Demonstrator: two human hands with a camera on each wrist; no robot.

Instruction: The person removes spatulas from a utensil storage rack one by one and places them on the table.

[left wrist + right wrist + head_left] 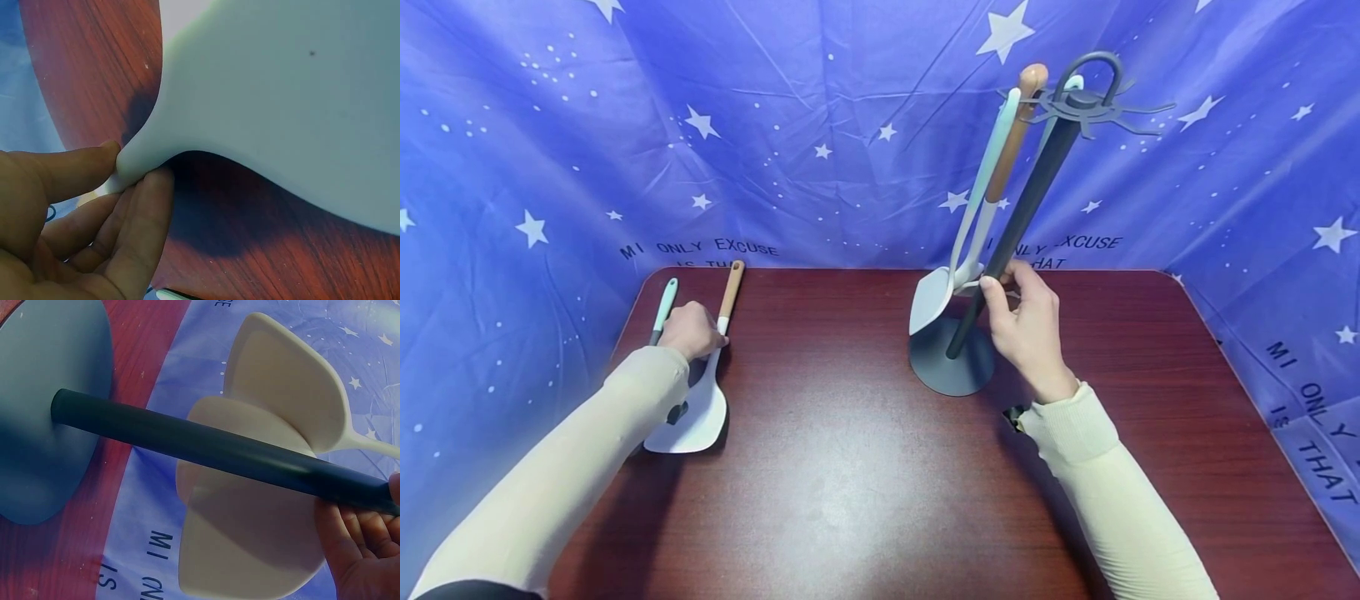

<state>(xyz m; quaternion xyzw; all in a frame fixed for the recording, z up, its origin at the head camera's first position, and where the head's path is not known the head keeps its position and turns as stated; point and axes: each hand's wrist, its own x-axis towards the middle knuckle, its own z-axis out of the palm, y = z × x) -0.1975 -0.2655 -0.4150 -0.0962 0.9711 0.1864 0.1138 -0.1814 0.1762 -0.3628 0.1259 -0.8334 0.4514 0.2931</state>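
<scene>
My left hand (688,331) pinches the neck of a white spatula (262,106) between thumb and fingers. The spatula's broad head points toward me and its tan handle (731,292) away. A utensil with a mint handle (665,306) lies just left of that hand, partly hidden by it. On the right, my right hand (1028,325) grips the dark pole (206,447) of a utensil stand, thumb in front and fingers behind. From the stand's hooked top (1082,104) hang a mint-handled turner (931,302), a brown-handled utensil (1009,158) and another mint-handled one, mostly hidden behind the pole.
The stand's round base (951,375) is on the dark red wooden table (850,483). Bare hooks stick out on the right of its top. A blue star-printed cloth (820,108) hangs behind the table and along both sides.
</scene>
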